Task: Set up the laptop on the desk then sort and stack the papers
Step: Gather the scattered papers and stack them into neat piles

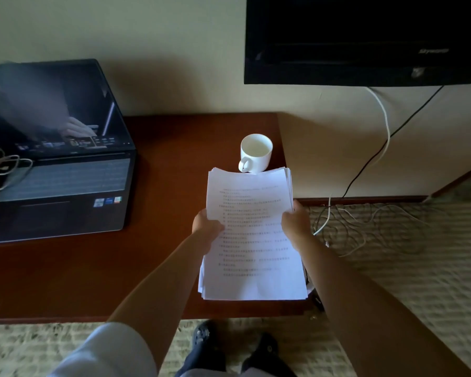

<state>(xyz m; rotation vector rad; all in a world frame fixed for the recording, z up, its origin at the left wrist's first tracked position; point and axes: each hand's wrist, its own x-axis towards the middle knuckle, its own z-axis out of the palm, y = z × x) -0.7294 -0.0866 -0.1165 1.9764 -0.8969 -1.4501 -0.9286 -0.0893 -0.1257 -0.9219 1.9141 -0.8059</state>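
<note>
Laptop [57,151] open at desk's [152,186] left end, screen lit, stickers on palm rest unreadable; tangled white cable [3,167] on its left side. My left hand [207,227] clamps left edge of paper stack [253,235], thumb on top sheet. Stack near desk's right edge, far end just before white mug [256,152]. Printed lines on top sheet too blurred to read. My right hand [295,221] grasps stack's right edge. Wall TV [365,39] above right, logo illegible.

counter [161,186] is smooth reddish wood with a dull sheen, papers [252,235] matt white, mug [256,152] glossy ceramic, laptop [55,148] screen glossy, carpet [419,254] rough woven.
</note>
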